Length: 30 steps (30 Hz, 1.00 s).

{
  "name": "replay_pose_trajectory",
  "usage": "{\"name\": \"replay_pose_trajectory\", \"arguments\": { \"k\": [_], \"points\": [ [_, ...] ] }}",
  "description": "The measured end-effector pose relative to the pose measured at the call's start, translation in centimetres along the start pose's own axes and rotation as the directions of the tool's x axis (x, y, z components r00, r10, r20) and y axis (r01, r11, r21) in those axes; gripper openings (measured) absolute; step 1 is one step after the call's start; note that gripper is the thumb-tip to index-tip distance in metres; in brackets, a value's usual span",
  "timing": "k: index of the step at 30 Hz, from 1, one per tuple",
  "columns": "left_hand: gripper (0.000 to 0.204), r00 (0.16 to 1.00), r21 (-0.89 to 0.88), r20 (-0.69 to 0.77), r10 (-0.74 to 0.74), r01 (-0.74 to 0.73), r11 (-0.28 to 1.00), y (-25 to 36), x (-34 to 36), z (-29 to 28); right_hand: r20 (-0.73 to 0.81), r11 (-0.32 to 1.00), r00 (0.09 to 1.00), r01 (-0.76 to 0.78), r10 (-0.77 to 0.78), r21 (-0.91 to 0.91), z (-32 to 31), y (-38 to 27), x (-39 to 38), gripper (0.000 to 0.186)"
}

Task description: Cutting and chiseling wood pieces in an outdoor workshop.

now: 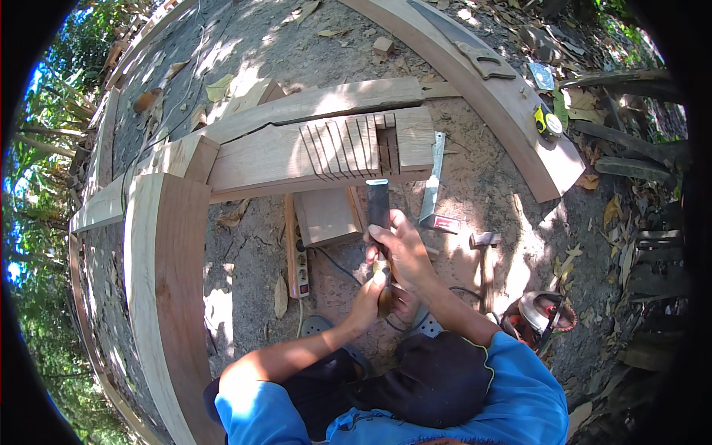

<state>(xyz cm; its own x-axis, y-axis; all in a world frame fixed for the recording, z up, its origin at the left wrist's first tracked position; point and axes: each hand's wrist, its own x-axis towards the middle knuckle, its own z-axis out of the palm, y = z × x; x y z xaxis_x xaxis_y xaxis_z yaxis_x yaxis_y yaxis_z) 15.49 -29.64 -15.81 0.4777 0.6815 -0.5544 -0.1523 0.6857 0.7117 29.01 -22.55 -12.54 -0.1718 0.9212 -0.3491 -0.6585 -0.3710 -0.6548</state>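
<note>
A wide chisel [377,205] points away from me, its blade end close to the near side of a wooden beam [256,157]; whether they touch I cannot tell. My left hand [366,302] is closed round the chisel's wooden handle. Higher up, my right hand [406,251] grips the chisel where blade and handle meet. Several parallel saw cuts cross the beam's top face, and beside them is a chopped-out slot [388,148]. A metal square [433,182] leans by the beam's right end.
At right lie a hammer [486,259] and a circular saw [541,317]. A handsaw [475,58] and a yellow tape measure [549,124] rest on a long plank [512,122]. A power strip [301,271] and a wood block [326,216] sit below the beam. A thick post [169,297] stands left.
</note>
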Motion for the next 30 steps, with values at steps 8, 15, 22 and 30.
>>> {"name": "replay_pose_trajectory", "arguments": {
  "k": [8, 15, 22, 30],
  "points": [
    [0.068, 0.986, -0.281, -0.162, 0.049, -0.093, 0.955, 0.2, -0.4, 1.7, 0.052, 0.954, 0.998, 0.036, -0.021, -0.299, 0.6, -0.4, 0.3, 0.059],
    [0.072, 0.996, -0.436, -0.083, -0.034, -0.005, 0.900, 0.4, 0.6, 3.1, 0.029, 0.922, 0.999, 0.031, -0.022, -0.387, 0.3, -0.9, 1.0, 0.063],
    [0.069, 1.000, -0.543, -0.008, 0.002, -0.006, 0.840, 1.4, 1.5, 4.6, -0.020, 0.915, 1.000, -0.018, 0.011, -0.403, 0.0, -2.5, 2.0, 0.064],
    [0.060, 0.954, -0.429, -0.299, -0.008, -0.127, 0.894, 3.2, 1.3, 6.7, 0.059, 0.938, 0.974, -0.192, 0.217, -0.290, -0.3, -2.3, 1.5, 0.061]
  ]
}}
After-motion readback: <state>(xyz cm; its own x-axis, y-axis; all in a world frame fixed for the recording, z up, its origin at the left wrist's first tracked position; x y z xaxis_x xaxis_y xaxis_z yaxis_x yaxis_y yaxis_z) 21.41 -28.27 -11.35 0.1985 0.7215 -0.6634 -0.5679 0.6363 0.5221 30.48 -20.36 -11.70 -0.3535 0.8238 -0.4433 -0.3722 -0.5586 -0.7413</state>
